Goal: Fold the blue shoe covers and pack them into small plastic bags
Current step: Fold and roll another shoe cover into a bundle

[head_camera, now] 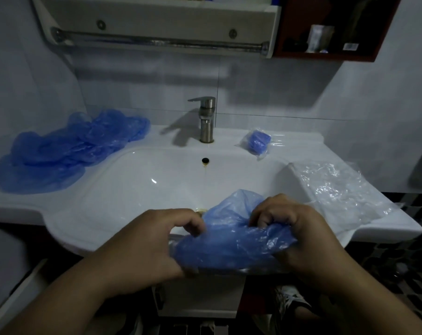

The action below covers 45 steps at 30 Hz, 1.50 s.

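Shoe cover (pixel 231 240), blue and crumpled, hangs over the sink's (pixel 122 189) front rim, gripped by left hand (pixel 151 240) and right hand (pixel 299 228); possibly a clear bag lies beneath. Loose covers (pixel 67 148) pile left, empty bags (pixel 338 187) right.

I counted two hands, my left hand (pixel 156 240) and my right hand (pixel 299 228), both gripping one crumpled blue shoe cover (pixel 234 243); whether a second was bunched inside it I could not tell. On the counter lay one pile of loose shoe covers (pixel 67 151), too overlapped to number, one packed bag (pixel 258 141) with a single blue bundle inside, and one heap of clear bags (pixel 338 189), likewise uncountable. There was one sink (pixel 156 184), one faucet (pixel 206 117) and one towel rail (pixel 156 41).
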Tool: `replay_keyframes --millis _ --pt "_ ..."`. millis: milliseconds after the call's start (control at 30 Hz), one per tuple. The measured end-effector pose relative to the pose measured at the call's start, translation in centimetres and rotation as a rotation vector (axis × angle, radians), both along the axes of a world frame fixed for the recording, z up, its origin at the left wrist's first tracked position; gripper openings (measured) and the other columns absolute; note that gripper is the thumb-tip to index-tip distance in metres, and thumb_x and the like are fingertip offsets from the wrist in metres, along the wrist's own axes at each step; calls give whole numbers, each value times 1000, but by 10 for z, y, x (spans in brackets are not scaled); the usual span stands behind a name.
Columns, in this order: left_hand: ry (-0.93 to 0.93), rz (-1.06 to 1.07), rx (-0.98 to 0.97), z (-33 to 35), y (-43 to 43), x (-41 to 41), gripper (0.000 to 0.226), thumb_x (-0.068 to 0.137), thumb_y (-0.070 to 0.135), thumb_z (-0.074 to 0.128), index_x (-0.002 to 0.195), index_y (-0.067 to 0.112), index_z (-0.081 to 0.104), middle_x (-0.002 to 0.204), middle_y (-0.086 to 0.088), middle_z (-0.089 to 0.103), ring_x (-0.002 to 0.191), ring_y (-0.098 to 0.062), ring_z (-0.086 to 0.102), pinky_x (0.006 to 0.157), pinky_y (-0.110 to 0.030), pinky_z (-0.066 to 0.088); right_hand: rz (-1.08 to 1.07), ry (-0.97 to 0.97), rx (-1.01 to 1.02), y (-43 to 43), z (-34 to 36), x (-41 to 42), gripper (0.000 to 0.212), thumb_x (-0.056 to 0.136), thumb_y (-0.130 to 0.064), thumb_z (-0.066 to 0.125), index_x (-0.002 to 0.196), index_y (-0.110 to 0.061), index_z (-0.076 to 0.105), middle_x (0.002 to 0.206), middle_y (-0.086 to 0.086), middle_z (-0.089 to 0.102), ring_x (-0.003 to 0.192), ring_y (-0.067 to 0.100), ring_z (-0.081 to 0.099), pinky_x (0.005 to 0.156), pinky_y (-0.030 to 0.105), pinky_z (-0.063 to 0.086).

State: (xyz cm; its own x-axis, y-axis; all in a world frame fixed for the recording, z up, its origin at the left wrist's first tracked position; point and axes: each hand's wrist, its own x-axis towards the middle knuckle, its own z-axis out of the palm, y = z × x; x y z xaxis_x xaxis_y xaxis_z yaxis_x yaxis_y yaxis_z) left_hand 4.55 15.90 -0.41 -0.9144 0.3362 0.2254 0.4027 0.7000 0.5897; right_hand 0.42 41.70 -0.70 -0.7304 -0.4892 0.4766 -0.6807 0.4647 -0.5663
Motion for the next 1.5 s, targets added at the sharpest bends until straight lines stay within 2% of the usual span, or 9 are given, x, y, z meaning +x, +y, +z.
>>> replay_keyframes --millis 300,400,633,800,967,1067,1167,1300,1500 --pt "228 308 303 5 1 -6 32 89 1 64 85 32 71 87 21 73 87 3 67 78 -9 47 -143 -112 -79 5 1 -2 14 69 -21 74 72 -17 61 67 -6 64 62 0 58 60 16 44" --pt "106 370 549 4 3 -11 34 93 -3 58 86 27 71 84 13 76 80 2 70 76 -9 50 -96 -290 -202 2 1 -1 17 76 -13 81 89 -17 71 82 -3 74 79 10 71 75 27 55" --pt "-251 299 1082 2 4 -14 21 101 11 48 114 11 65 103 -15 75 99 -28 72 92 -41 55 -217 -436 -402 -1 -1 -4 15 80 -16 75 78 -2 70 71 14 72 57 11 63 55 22 48" --pt "-174 228 752 -4 7 -13 65 56 31 85 117 20 64 106 -6 76 100 -21 72 89 -35 57 -201 -513 -539 -8 0 -4 9 81 -12 72 79 -4 73 74 15 74 66 21 70 59 26 54" --pt "-180 419 919 0 3 -22 19 88 1 65 103 11 69 83 -16 77 85 -28 74 83 -38 58 -208 -569 -667 -5 -1 -12 29 66 -33 73 87 -13 76 84 18 74 84 39 71 87 55 54" --pt "-151 425 840 2 -7 -21 29 96 -2 53 100 19 73 91 -12 77 96 -28 72 98 -43 52 -205 -593 -695 -5 -4 -16 29 67 -33 77 86 -11 76 84 22 73 86 43 70 92 61 50" --pt "-52 382 710 3 -14 -20 48 95 -8 48 102 32 74 103 -4 76 105 -22 69 102 -40 48 -145 -518 -715 -4 -1 -16 32 68 -33 82 88 -9 74 86 24 71 84 37 69 88 55 51" --pt "-55 194 500 12 -23 -8 66 75 -26 54 116 25 66 97 1 77 96 -9 71 76 -14 52 -130 -224 -472 5 5 -11 9 75 -3 77 74 -9 71 69 5 71 62 7 62 63 17 50" --pt "-249 48 59 10 -22 -2 43 72 8 83 102 37 72 86 6 75 88 -5 71 87 -28 57 -19 -288 -39 12 6 -6 12 75 -16 80 69 -19 71 65 -2 69 61 4 60 60 20 47"
